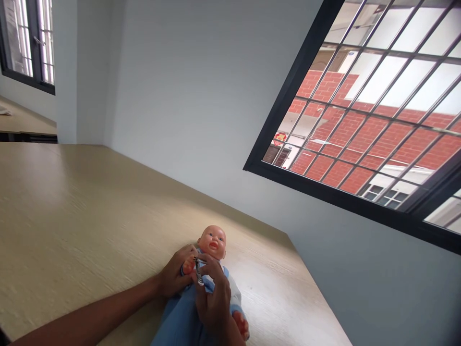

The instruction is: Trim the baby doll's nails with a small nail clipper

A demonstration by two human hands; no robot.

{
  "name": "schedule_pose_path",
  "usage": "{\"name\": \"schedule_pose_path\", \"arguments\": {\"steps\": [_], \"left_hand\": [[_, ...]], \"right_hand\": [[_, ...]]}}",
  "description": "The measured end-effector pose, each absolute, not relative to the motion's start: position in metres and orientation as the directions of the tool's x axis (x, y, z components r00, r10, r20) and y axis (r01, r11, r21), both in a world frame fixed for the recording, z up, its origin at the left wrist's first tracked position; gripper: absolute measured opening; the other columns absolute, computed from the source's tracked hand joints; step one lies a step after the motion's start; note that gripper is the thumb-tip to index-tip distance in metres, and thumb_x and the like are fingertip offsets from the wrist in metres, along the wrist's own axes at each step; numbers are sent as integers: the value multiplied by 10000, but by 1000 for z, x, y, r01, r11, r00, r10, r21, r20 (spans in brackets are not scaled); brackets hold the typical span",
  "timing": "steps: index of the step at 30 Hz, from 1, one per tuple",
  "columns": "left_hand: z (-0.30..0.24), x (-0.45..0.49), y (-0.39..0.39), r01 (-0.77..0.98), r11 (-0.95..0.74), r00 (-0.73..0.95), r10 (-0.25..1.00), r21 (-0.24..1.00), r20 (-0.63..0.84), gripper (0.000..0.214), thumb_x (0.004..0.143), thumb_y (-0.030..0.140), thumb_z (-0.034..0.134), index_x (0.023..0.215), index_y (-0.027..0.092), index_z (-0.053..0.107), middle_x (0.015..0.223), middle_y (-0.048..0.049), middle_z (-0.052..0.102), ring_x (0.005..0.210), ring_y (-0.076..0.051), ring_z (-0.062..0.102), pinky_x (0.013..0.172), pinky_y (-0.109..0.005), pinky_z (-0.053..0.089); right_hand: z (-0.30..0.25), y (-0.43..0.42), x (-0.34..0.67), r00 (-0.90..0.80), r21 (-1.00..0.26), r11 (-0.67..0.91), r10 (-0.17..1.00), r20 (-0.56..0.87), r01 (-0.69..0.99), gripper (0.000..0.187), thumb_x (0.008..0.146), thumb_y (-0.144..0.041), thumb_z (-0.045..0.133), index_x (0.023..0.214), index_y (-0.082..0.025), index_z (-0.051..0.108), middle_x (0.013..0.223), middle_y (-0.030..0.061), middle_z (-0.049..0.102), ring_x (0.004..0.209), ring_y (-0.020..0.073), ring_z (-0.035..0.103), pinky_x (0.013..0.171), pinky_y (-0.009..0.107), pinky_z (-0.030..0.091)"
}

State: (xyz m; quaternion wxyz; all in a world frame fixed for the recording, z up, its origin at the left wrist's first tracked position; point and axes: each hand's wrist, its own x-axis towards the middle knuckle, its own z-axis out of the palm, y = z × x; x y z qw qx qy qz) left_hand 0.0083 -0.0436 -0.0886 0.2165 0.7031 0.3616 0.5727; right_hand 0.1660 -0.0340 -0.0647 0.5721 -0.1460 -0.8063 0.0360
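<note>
A baby doll (213,240) in blue and white clothes lies on its back on the wooden table, its head toward the wall. My left hand (176,271) is closed around the doll's raised hand (188,264), beside its chest. Over that chest, my right hand (215,293) grips a small metal nail clipper (199,271) between thumb and fingers. The clipper's upper end is close to the doll's fingers; whether they touch, I cannot tell. The doll's other hand (240,323) rests by my right wrist. My right hand and forearm hide part of its body.
The light wooden table (90,226) extends left and ends in an edge at the right. A grey-white wall (180,96) rises behind it. A barred window (360,105) is at the right, another window (29,43) at the far left, above a second tabletop (25,117).
</note>
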Motion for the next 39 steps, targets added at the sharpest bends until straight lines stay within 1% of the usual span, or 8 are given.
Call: {"name": "schedule_pose_path", "arguments": {"steps": [4, 8, 11, 15, 25, 30, 32, 39], "left_hand": [[-87, 8, -44, 271, -662, 95, 741, 699, 664, 476, 902, 616, 517, 802, 151, 528, 833, -37, 524, 776, -171, 482, 700, -281, 404], [-89, 7, -44, 281, -655, 95, 746, 701, 659, 406, 911, 546, 537, 811, 153, 527, 844, -39, 525, 786, -172, 483, 702, -282, 410], [-90, 7, -44, 276, -653, 89, 748, 706, 657, 387, 912, 521, 541, 794, 153, 518, 842, -36, 515, 774, -165, 478, 706, -285, 407], [-87, 7, -45, 260, -660, 87, 743, 704, 664, 432, 901, 570, 535, 781, 156, 500, 831, -33, 507, 756, -161, 477, 702, -287, 402], [-83, 9, -46, 266, -678, 82, 725, 686, 684, 600, 863, 755, 439, 727, 170, 453, 790, -37, 505, 731, -168, 468, 656, -283, 399], [-84, 9, -46, 278, -639, 80, 759, 717, 646, 480, 895, 611, 509, 725, 163, 482, 812, -36, 510, 747, -163, 481, 672, -274, 409], [-84, 9, -46, 280, -632, 76, 765, 723, 639, 464, 895, 592, 512, 723, 162, 488, 817, -38, 515, 753, -165, 486, 676, -277, 414], [-84, 9, -46, 262, -654, 85, 748, 710, 658, 462, 882, 592, 522, 719, 162, 474, 809, -34, 516, 744, -163, 483, 672, -286, 408]], "right_hand": [[-58, -36, 165, -324, -186, 966, 237, 916, 182, 345, 997, -253, 469, 1339, -209, 487, 1141, 108, 706, 859, 182, 730, 728, 322, 610], [-54, -38, 166, -313, -209, 957, 265, 912, 200, 321, 1018, -309, 450, 1316, -205, 506, 970, 67, 739, 833, 185, 734, 724, 322, 610], [-54, -39, 167, -316, -207, 956, 266, 911, 208, 312, 1019, -306, 446, 1305, -207, 523, 974, 66, 742, 764, 175, 731, 689, 315, 612], [-53, -38, 166, -345, -132, 974, 190, 919, 184, 293, 999, -228, 466, 1284, -222, 534, 1096, 87, 732, 872, 194, 743, 722, 324, 624], [-49, -42, 165, -385, -43, 987, 100, 917, 154, 229, 989, -193, 500, 1199, -240, 580, 1112, 89, 732, 927, 206, 748, 701, 295, 626], [-54, -43, 163, -300, -177, 972, 216, 929, 154, 355, 965, -250, 539, 1317, -220, 496, 796, 11, 731, 598, 162, 701, 654, 316, 621], [-57, -42, 162, -298, -193, 973, 223, 928, 126, 392, 957, -244, 535, 1342, -216, 471, 735, -9, 706, 564, 160, 680, 631, 318, 616], [-59, -38, 160, -300, -97, 988, 129, 945, 121, 378, 950, -196, 542, 1325, -193, 489, 1028, 92, 733, 722, 171, 725, 662, 314, 621]]}}
